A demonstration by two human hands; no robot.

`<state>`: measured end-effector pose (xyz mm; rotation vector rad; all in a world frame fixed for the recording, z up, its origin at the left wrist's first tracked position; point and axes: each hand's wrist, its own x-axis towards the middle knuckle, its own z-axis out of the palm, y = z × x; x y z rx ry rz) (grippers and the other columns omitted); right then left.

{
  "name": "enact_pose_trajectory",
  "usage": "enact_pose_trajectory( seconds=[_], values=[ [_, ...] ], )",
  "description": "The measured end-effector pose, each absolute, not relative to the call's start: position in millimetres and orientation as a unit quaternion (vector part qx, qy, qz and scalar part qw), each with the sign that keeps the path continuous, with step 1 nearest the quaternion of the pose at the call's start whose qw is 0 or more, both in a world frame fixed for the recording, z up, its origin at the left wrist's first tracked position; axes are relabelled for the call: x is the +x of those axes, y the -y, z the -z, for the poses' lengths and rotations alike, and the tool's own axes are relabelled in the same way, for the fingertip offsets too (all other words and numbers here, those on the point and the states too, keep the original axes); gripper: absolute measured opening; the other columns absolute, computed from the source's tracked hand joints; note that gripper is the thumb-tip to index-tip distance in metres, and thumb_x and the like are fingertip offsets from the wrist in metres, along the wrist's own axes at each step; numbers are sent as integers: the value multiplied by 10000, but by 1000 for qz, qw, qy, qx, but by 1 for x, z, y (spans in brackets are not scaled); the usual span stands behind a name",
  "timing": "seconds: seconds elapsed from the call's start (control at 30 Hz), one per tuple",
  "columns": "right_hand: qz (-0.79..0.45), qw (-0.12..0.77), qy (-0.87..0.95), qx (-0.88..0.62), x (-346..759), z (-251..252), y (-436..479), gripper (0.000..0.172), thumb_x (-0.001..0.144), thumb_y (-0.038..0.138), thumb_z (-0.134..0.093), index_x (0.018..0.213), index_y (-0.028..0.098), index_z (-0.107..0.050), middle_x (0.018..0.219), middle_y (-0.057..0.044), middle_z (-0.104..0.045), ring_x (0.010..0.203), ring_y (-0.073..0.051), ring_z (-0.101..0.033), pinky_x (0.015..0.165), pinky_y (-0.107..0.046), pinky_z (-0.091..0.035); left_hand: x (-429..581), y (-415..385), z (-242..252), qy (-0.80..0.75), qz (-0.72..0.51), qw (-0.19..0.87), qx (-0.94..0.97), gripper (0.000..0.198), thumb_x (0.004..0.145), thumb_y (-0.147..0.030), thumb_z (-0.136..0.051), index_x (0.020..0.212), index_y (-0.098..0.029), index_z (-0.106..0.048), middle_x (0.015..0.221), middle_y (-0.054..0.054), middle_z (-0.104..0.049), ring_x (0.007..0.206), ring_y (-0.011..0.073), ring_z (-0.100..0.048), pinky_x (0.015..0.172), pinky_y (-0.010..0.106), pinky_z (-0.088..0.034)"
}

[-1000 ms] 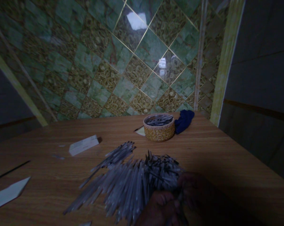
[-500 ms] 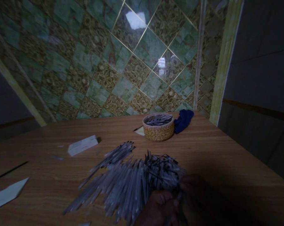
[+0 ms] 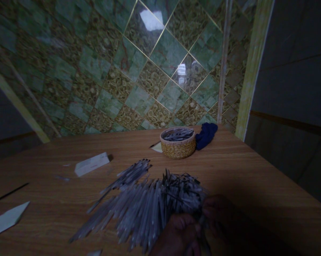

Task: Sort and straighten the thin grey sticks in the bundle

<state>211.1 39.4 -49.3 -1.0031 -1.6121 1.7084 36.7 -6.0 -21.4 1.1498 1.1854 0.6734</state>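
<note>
Low in the view, my left hand (image 3: 178, 233) is closed, its fingertips pressed together. My right hand (image 3: 216, 209), in deep shadow, is also closed just right of it. Something thin and dark shows between the two hands, too dim to name. Directly beyond them lies a tangled heap of slim sticks (image 3: 183, 192), greyish and clear with dark parts. To the left a fan of similar sticks (image 3: 139, 209) spreads over the table, roughly side by side. A smaller bundle with dark tips (image 3: 135, 172) lies behind that fan.
A round woven basket (image 3: 178, 148) holding more sticks stands at the back, beside a dark blue cloth (image 3: 207, 135). On the wooden table (image 3: 77, 199) are a white box (image 3: 92, 164), a pale paper piece (image 3: 8, 218) and a thin black stick (image 3: 10, 193). A tiled wall (image 3: 155, 78) rises behind.
The view has shifted very slightly. Both hands stay closed in nearly the same place by the heap, and the sticks and basket look unmoved.
</note>
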Motion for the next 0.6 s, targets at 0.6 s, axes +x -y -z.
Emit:
enact_pose_trajectory(
  seconds=[0.6],
  values=[
    [-728, 338, 545, -242, 227, 42, -64, 242, 602, 305, -671, 744, 132, -579, 598, -14, -626, 486, -130, -576, 498, -250, -448, 35, 0, 25, -467, -309, 701, 442, 448, 629, -573, -623, 615, -129, -560, 394, 50, -592, 246, 72, -402, 276, 154, -233]
  ],
)
